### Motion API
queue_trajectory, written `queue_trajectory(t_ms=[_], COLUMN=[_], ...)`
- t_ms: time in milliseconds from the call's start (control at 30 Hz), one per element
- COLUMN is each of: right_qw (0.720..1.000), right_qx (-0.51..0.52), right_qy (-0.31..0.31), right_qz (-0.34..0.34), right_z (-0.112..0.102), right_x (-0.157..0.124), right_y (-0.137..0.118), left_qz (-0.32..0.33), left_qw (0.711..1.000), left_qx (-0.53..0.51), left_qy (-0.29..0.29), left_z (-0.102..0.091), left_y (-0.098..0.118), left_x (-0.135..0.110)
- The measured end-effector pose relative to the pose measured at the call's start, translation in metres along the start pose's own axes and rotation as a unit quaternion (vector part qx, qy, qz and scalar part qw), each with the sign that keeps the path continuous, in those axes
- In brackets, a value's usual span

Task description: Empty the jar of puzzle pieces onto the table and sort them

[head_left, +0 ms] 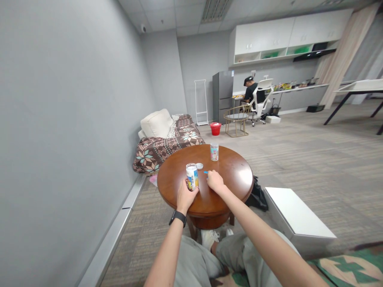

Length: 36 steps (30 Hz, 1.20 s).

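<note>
My left hand (186,195) is wrapped round the base of an open, labelled can (192,176) that stands upright on the round wooden table (233,181). Knuckles up, my right hand (214,181) rests on the table just right of the can, with its fingers curled at a small blue object (205,172). Whether they grip it I cannot make out. A clear round lid (199,166) lies flat behind the can. A second labelled can (214,152) stands upright near the table's far edge.
A white box (296,217) sits on the floor right of the table, with a black bag (259,195) between them. A sofa with a patterned blanket (167,143) lies beyond, then a red bucket (215,128). A person (250,91) sits at a far counter.
</note>
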State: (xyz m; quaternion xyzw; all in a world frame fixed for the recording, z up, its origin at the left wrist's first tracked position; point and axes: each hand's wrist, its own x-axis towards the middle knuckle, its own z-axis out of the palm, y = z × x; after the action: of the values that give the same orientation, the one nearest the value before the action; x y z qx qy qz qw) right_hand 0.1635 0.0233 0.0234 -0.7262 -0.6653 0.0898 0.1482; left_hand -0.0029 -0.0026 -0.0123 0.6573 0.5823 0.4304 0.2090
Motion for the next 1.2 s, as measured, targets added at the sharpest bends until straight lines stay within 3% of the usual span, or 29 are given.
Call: queue_trajectory(t_ms=[367,633,867,1200], right_qw=[0.996,0.985,0.993,0.982], right_qx=[0.071,0.099,0.076,0.136], right_qy=[-0.048,-0.138,-0.085,-0.124], right_qz=[-0.002,-0.007,0.015,-0.035], right_z=[-0.004,-0.012,-0.025,-0.031], right_x=[0.009,0.005,-0.003,-0.01], right_y=[0.018,0.02,0.021,0.025], left_qz=[0.012,0.013,0.016,0.023], left_qw=[1.0,1.0,0.999,0.999], left_qx=[0.002,0.018,0.027,0.034], left_qy=[-0.003,-0.006,-0.011,-0.009], left_z=[-0.002,-0.002,-0.004,-0.003], left_y=[0.003,0.004,0.006,0.003], left_x=[-0.001,-0.002,-0.003,-0.002])
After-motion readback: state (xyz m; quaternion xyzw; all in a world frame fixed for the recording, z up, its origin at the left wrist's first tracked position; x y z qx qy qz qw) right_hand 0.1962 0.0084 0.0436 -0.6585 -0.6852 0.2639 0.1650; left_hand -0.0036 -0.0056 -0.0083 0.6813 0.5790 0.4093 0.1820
